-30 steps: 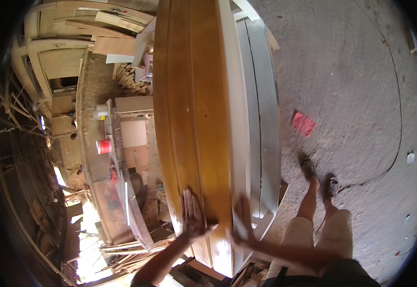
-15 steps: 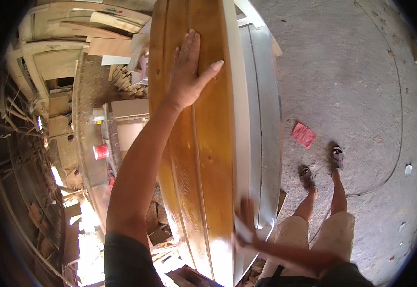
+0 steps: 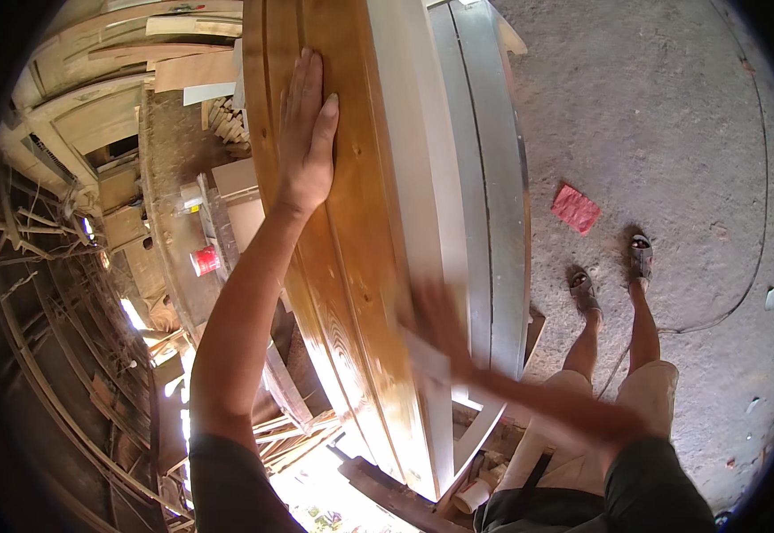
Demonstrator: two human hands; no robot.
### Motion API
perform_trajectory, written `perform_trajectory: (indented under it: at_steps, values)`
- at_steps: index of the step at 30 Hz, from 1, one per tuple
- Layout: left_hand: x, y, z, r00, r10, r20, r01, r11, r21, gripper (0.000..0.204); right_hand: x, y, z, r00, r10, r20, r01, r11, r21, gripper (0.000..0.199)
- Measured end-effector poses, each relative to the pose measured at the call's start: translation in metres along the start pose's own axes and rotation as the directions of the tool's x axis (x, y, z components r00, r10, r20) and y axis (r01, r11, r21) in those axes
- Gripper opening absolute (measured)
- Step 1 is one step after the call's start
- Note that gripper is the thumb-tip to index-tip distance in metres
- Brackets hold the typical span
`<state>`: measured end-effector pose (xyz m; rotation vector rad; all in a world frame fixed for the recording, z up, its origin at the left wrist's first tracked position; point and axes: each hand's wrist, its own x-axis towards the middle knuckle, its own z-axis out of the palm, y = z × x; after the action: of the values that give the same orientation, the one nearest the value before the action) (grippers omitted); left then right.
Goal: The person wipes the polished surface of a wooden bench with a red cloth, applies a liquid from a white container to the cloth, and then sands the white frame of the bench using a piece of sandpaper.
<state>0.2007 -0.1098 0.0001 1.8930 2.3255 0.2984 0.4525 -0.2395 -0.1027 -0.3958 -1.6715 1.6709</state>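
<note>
A long, glossy amber-brown wooden panel with lengthwise grooves stands before me, its pale bare edge facing right. My left hand lies flat on the brown face toward the far end, fingers stretched out and holding nothing. Lower down, my right hand is at the panel's right edge and pale side, smeared by motion. A pale, thin flat piece shows by its palm; its kind is too blurred to tell, and so is the grip of the fingers.
A grey grooved panel stands close on the right. A red sheet and a long cable lie on the concrete floor. To the left, a workbench carries a red-and-white can, boards and stacked wood strips.
My right hand has moved up along the panel's edge and slightly left. The view has shifted, so the panel appears farther left. My left hand stays flat on the face, its thumb closer to the fingers.
</note>
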Motion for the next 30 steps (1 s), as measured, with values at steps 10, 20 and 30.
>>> perform_trajectory:
  at_steps: [10, 20, 30]
  values:
    - [-0.002, -0.014, 0.006, 0.997, -0.067, -0.031, 0.068, 0.997, 0.035, 0.070, 0.209, 0.085, -0.070, 0.942, -0.241, -0.235, 0.236, 0.971, -0.050, 0.067]
    - [-0.004, -0.002, 0.002, 0.992, -0.106, -0.067, 0.111, 0.991, 0.072, 0.065, -0.113, -0.026, 0.024, 0.884, -0.260, 0.388, 0.331, 0.935, -0.127, 0.043]
    - [-0.008, -0.015, 0.001, 0.996, 0.010, -0.085, -0.004, 0.998, 0.061, 0.060, 0.110, 0.038, -0.018, 0.995, -0.070, -0.064, 0.068, 0.997, -0.043, 0.066]
